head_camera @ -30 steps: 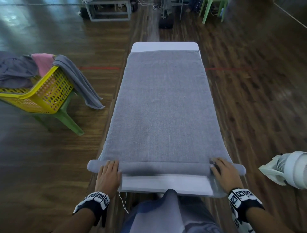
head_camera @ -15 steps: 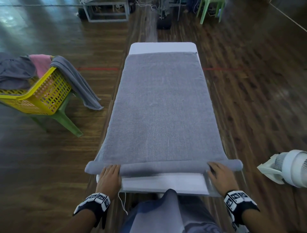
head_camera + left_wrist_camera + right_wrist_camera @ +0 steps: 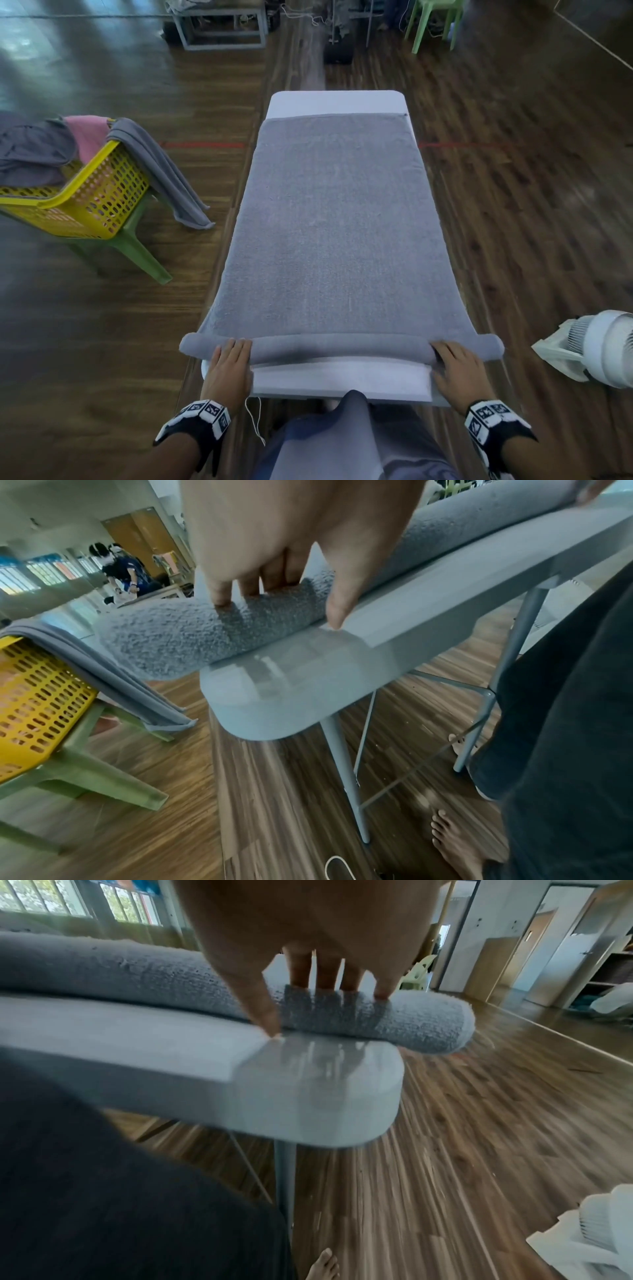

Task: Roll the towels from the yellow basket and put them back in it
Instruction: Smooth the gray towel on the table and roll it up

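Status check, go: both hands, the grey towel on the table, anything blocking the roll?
Left hand and right hand press the rolled near edge. Grey towel mostly flat on the table, roll just begun. Nothing lies on the towel ahead.

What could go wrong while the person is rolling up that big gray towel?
Both ends of the gray towel roll overhang the white table, so the roll may sag or go crooked. The left hand and right hand press only near the ends, so the middle might loosen.

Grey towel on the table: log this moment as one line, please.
step: rolling | grey towel: near edge rolled, rest flat on table | left hand, right hand: on roll ends | yellow basket: unrolled towels
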### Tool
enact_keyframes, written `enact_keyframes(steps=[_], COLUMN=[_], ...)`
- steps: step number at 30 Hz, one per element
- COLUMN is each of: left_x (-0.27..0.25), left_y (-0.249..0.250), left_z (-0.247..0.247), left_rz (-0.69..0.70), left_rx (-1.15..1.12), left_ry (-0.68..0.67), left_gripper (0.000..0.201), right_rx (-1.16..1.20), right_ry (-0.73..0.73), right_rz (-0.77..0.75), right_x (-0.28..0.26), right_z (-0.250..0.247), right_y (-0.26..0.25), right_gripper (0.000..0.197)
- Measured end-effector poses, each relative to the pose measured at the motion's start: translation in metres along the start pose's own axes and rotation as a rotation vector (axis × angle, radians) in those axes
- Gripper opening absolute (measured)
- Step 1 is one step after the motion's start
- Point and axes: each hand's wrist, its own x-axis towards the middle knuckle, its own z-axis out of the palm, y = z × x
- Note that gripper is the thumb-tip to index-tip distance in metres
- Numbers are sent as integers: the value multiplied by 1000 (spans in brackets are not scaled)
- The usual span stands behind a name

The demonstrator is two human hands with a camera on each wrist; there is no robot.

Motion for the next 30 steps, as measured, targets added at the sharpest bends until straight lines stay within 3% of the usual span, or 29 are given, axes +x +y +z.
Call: enact_keyframes(steps=[2, 5, 9, 14, 18, 21, 23, 27, 29, 30], left_x=[-2, 8, 13, -10, -1, 11, 7, -10, -9, -5], left_y=[-2, -5, -2, 4, 1, 0, 4, 7, 6, 6], left_z=[-4, -10, -7, -8, -7, -2, 1, 2, -3, -5], left_rz=[-5, -17, -77, -8, -34, -74, -56, -7, -7, -24], left_rx=[-39, -22, -20, -12, -11, 39, 64, 26, 21, 14], left_ry=[3, 48, 57, 8, 15, 62, 70, 29, 58, 49], left_gripper=[45, 20, 47, 39, 27, 46, 47, 40, 24, 25], right_rx=[-29, -56, 15, -3, -88, -44, -11, -33, -69, -87], right_ry=[-38, -10, 72, -49, -89, 24, 52, -77, -113, -100], right_rz=[49, 76, 91, 18, 38, 30, 26, -7, 1, -6], right_x=[-11, 2, 24, -3, 12, 33, 33, 13, 15, 20], right_z=[2, -8, -18, -2, -15, -22, -21, -13, -17, -22], right_y=[-2, -4, -2, 5, 8, 10, 11, 13, 14, 13], right_gripper=[50, 25, 22, 52, 30, 26, 21, 49, 38, 34])
